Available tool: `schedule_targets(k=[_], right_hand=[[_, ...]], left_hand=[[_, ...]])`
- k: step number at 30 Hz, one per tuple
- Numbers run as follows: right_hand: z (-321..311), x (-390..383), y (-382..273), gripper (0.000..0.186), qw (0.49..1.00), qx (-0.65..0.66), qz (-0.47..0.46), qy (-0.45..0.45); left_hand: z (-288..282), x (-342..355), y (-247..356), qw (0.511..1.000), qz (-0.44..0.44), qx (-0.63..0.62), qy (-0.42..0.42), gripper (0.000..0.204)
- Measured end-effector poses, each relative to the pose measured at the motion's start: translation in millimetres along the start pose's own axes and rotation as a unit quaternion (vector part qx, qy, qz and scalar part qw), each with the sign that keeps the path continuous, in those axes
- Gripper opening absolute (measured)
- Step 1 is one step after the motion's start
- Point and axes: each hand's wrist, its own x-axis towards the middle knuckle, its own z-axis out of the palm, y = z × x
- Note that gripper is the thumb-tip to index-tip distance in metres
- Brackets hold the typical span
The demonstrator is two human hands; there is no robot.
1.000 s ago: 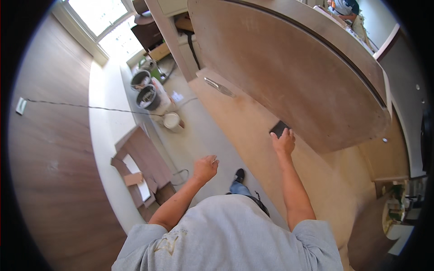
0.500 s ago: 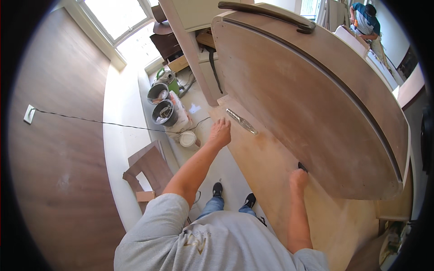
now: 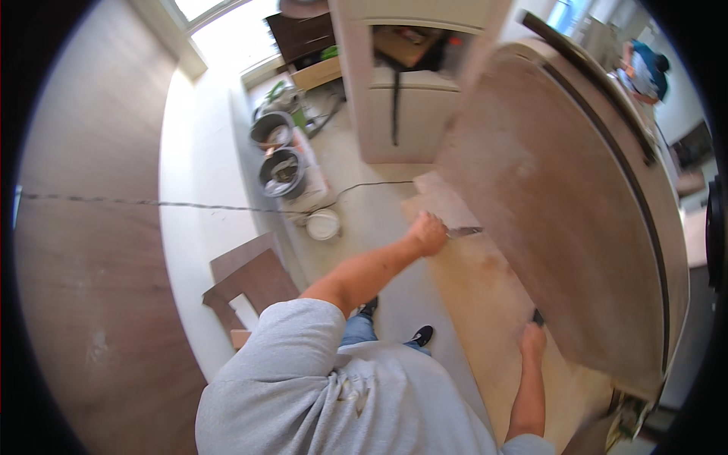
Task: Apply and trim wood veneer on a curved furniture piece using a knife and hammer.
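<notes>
My left hand (image 3: pixel 430 233) reaches over the far part of a light wooden board (image 3: pixel 485 303). Its fingers are closed on the near end of a narrow, shiny metallic tool (image 3: pixel 465 232), whose exact kind I cannot make out. At the lower right, my right hand (image 3: pixel 533 337) is closed around a small black object (image 3: pixel 538 317) that sticks out beyond the fingers, blurred by motion. Close by, a large brown panel with a curved edge (image 3: pixel 561 212) stands tilted on the board, a dark strip (image 3: pixel 614 152) running along its curve.
Grey buckets (image 3: pixel 281 173) and a white lidded tub (image 3: pixel 323 224) stand on the floor to the left. A cable (image 3: pixel 227 208) crosses from the wall. Brown board offcuts (image 3: pixel 254 284) lean at the left. A white cabinet (image 3: pixel 409 114) stands behind; another person (image 3: pixel 644 72) works far right.
My left hand has moved right and closed on the shiny tool that lay on the board. My right hand keeps the black object. The view has shifted, and the panel appears farther right.
</notes>
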Motion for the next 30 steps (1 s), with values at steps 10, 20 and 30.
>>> schedule_targets(k=[10, 20, 30], right_hand=[[35, 6, -35, 0.03, 0.996, 0.005, 0.07, 0.047], [24, 22, -34, 0.033, 0.994, -0.054, 0.092, 0.002], [6, -24, -34, 0.043, 0.964, 0.133, 0.228, 0.016]], left_hand=[[123, -264, -31, 0.594, -0.331, -0.733, -0.005, 0.031], [330, -502, -108, 0.197, -0.845, -0.478, 0.138, 0.034], [311, -481, -134, 0.358, -0.883, -0.303, 0.006, 0.034]])
